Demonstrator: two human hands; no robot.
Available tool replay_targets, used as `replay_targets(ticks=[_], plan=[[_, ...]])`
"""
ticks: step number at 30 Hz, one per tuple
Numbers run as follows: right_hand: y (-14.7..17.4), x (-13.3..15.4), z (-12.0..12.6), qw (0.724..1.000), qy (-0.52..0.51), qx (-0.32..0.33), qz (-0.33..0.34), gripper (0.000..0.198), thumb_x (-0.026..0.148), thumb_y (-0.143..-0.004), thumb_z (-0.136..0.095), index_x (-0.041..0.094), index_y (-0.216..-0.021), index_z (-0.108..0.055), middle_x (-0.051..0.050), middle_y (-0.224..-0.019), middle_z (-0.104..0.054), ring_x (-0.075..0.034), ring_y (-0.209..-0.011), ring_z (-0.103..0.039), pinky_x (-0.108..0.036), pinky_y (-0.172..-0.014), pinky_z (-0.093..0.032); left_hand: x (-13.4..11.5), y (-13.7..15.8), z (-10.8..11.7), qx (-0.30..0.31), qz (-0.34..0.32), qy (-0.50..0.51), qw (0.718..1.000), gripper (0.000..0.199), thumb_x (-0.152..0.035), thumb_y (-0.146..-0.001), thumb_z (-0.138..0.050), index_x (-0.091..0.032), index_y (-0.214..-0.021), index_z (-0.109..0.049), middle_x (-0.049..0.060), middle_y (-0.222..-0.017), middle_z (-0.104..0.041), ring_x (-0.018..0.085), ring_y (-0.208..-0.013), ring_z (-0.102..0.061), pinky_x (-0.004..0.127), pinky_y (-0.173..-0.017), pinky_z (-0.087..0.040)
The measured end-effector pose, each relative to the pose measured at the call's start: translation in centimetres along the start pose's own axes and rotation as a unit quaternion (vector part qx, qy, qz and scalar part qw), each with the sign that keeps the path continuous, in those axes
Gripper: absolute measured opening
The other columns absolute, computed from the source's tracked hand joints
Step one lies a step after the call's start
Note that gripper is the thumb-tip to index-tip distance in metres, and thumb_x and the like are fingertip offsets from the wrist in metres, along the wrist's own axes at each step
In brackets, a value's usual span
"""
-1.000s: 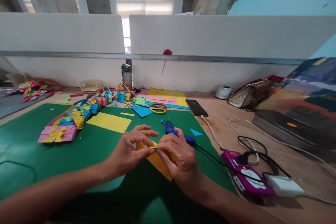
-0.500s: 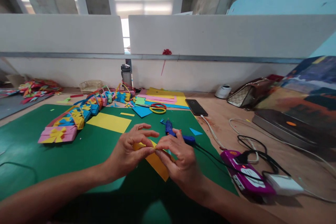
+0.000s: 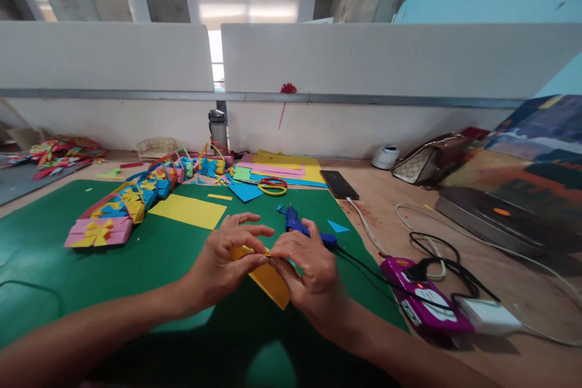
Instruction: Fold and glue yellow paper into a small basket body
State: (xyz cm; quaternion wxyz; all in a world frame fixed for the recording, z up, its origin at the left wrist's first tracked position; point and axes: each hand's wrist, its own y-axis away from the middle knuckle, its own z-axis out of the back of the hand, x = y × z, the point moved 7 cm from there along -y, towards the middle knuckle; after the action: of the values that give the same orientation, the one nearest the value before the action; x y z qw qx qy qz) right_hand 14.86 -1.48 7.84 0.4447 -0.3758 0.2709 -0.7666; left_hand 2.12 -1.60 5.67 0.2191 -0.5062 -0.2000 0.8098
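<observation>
A folded piece of yellow paper (image 3: pixel 271 282) is pinched between both my hands above the green mat (image 3: pixel 150 267). My left hand (image 3: pixel 230 257) is closed on the paper's left part, thumb against index finger, the other fingers raised. My right hand (image 3: pixel 313 273) grips the fold with thumb and index finger close to the left fingertips. Part of the paper hides behind the fingers. Just beyond my right hand lies a blue glue gun (image 3: pixel 295 222). A flat yellow paper sheet (image 3: pixel 188 211) rests on the mat past my left hand.
Small paper baskets (image 3: pixel 100 231) with bows line the left. Scissors (image 3: pixel 273 187) and coloured sheets (image 3: pixel 291 163) lie at the back, beside a phone (image 3: pixel 339 185). On the right are a purple power strip (image 3: pixel 422 300) and cables. A bottle (image 3: pixel 218 130) stands behind.
My hands keep the same pinch, and the lower edge of the folded yellow paper has shifted slightly up. The whole view has moved a little; nothing was let go.
</observation>
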Motion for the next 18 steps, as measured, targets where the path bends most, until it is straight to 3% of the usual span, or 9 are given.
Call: replay_targets(ticks=[18], plan=[[-0.4,-0.5,0.1,0.998,-0.027,0.045,-0.040,0.016,0.014,-0.080,-0.055,0.021,-0.066,-0.059,0.004,-0.067,-0.064,-0.012,-0.069,-0.060,-0.042,-0.099,-0.017,-1.2,-0.1,0.8,-0.016,-0.016,-0.035,0.999,0.007,-0.016,-0.075,-0.061,-0.021,-0.072,-0.065,0.004,-0.099,-0.070,0.025,-0.113,-0.049,0.047,-0.095,-0.037]])
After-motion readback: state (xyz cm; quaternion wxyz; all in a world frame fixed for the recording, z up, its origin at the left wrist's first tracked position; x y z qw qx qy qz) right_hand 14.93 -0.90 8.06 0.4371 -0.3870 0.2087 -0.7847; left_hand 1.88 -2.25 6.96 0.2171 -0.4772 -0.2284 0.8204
